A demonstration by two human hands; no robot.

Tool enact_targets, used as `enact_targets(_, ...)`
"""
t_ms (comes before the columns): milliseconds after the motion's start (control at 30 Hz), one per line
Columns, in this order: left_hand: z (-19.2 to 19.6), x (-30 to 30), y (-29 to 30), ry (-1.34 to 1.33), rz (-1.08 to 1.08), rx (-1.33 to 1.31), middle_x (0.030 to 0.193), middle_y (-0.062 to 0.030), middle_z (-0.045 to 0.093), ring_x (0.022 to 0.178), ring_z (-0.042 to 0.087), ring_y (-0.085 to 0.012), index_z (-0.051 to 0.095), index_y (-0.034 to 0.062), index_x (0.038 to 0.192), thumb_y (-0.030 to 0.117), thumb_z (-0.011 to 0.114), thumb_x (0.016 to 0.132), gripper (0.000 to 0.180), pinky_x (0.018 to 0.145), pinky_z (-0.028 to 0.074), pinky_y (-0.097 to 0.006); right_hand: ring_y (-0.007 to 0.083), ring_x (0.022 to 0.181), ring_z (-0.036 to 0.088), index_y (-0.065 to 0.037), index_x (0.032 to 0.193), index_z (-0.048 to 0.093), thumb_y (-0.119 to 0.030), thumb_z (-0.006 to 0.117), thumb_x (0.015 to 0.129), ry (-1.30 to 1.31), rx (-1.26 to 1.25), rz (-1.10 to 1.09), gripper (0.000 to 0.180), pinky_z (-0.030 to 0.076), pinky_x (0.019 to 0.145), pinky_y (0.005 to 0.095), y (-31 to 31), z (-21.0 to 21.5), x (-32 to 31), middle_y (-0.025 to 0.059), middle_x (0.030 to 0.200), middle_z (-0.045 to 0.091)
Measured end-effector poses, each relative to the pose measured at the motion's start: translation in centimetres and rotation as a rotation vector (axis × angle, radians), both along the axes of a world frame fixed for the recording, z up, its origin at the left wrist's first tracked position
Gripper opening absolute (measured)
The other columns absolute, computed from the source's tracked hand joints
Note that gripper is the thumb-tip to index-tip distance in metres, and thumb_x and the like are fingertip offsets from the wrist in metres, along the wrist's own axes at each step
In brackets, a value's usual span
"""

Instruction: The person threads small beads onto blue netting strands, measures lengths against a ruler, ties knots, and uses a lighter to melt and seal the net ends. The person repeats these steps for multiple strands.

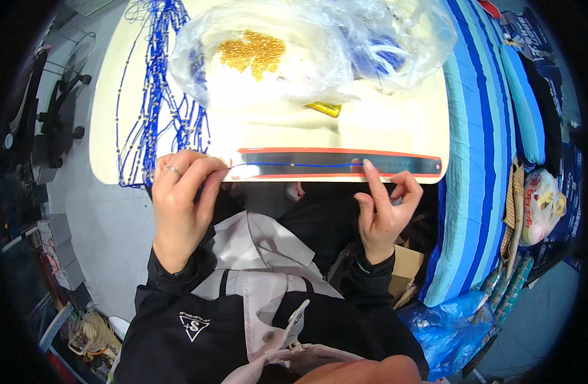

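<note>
Left hand [182,198] pinching, right hand [383,217] open with index finger pressing: blue cord [326,166] along the black strip [406,164], centre of frame.
Hold the cord taut, parallel to the strip's red edges; press without dragging. A small gold bead [293,165] sits on the cord. From here the strip looks smooth, glossy and ruler-like, at the cream tabletop's [108,141] lower edge. Beaded blue strands [156,83] lie bunched upper left; crinkled clear plastic [307,25] holds shiny gold beads [252,54], upper centre.
</note>
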State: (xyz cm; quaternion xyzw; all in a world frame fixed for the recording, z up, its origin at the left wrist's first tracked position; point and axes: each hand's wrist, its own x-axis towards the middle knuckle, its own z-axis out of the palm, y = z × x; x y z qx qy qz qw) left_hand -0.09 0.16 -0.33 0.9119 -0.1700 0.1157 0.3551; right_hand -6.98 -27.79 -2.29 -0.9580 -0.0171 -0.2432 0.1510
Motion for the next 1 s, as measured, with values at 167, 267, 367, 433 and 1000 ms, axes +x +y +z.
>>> enact_targets(167,0.1,0.0,0.0,0.016,0.004,-0.002,0.080,-0.0061,0.060,0.074,0.055,-0.0244,0.065,0.0049,0.083,-0.003,0.070,0.075,0.012,0.072,0.039,-0.034,0.0216,0.082,0.040,-0.025,0.121,0.070,-0.038,0.075,0.077,0.041,-0.057,-0.015,0.046,0.037,0.065,0.0309,-0.3,-0.3,-0.2,0.0074,0.099,0.044)
enact_targets(267,0.2,-0.1,-0.1,0.026,0.006,0.003,0.080,-0.0061,0.060,0.074,0.054,-0.0241,0.065,0.0047,0.083,-0.003,0.070,0.075,0.012,0.072,0.039,-0.034,0.0223,0.082,0.041,-0.025,0.121,0.070,-0.036,0.075,0.076,0.041,-0.045,-0.021,0.047,0.037,0.066,0.0314,-0.7,-0.3,-0.3,0.0075,0.099,0.046)
enact_targets(367,0.3,-0.1,-0.2,0.027,0.006,0.003,0.079,-0.0060,0.060,0.073,0.053,-0.0232,0.065,0.0044,0.084,-0.004,0.070,0.075,0.013,0.071,0.039,-0.033,0.0227,0.082,0.041,-0.025,0.121,0.070,-0.035,0.075,0.076,0.022,-0.053,-0.028,0.046,0.037,0.065,0.0322,-1.1,-0.3,-0.3,0.0077,0.098,0.047)
enact_targets(433,0.3,-0.1,-0.2,0.029,0.006,-0.003,0.079,-0.0060,0.060,0.072,0.053,-0.0229,0.065,0.0043,0.084,-0.004,0.070,0.074,0.013,0.071,0.039,-0.033,0.0227,0.081,0.042,-0.024,0.120,0.070,-0.036,0.075,0.076,0.020,-0.052,-0.041,0.046,0.038,0.066,0.0326,-1.4,-0.4,-0.5,0.0077,0.098,0.047)
enact_targets(1000,0.5,-0.2,-0.2,-0.061,0.011,0.049,0.094,-0.0093,0.061,0.085,0.056,-0.0272,0.067,0.0039,0.093,0.001,0.073,0.073,0.022,0.078,0.041,-0.037,0.0237,0.079,0.055,-0.001,0.091,0.067,0.005,0.073,0.074,0.022,0.217,0.048,0.019,0.046,0.068,0.0327,-0.8,1.9,3.0,0.0097,0.093,0.058)
